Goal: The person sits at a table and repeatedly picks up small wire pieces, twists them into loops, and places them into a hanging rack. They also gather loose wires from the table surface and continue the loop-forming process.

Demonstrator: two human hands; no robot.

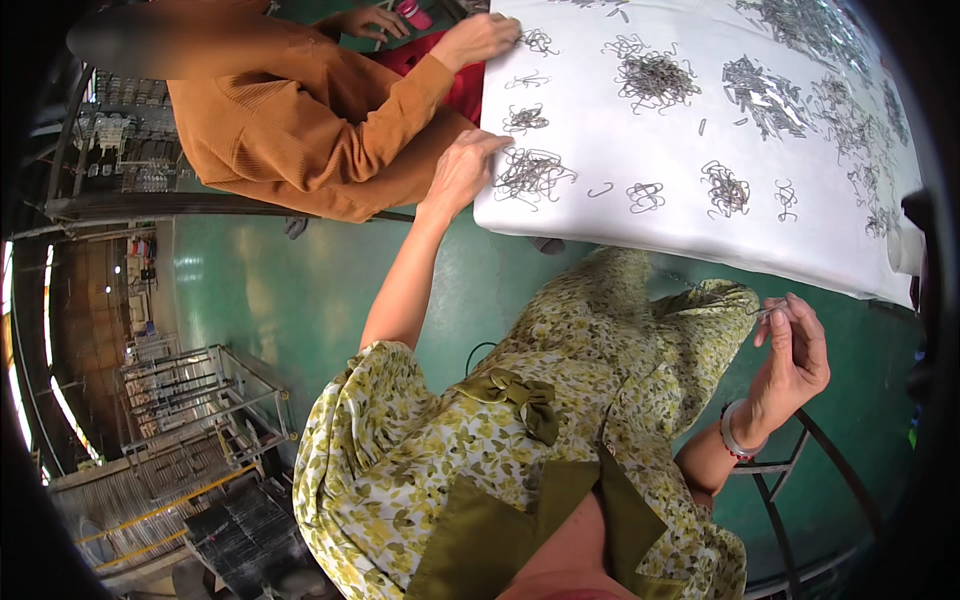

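Observation:
My left hand (pixel 462 170) reaches out to the near edge of a white-covered table (pixel 720 240) and rests its fingers on a tangled pile of thin metal wire hooks (pixel 530 175). My right hand (pixel 790 360) is held up over my lap, off the table, with its fingers pinched on a small bunch of wire hooks (pixel 768 310). A bracelet sits on that wrist. Several more heaps of wire hooks (pixel 655 80) lie spread over the white cloth.
A person in an orange top (pixel 300 110) sits at the left with a hand (pixel 480 40) on the table by another small pile. The floor (pixel 250 290) is green. Metal racks (pixel 190 400) stand at lower left. A dark metal stool frame (pixel 790 480) is under my right arm.

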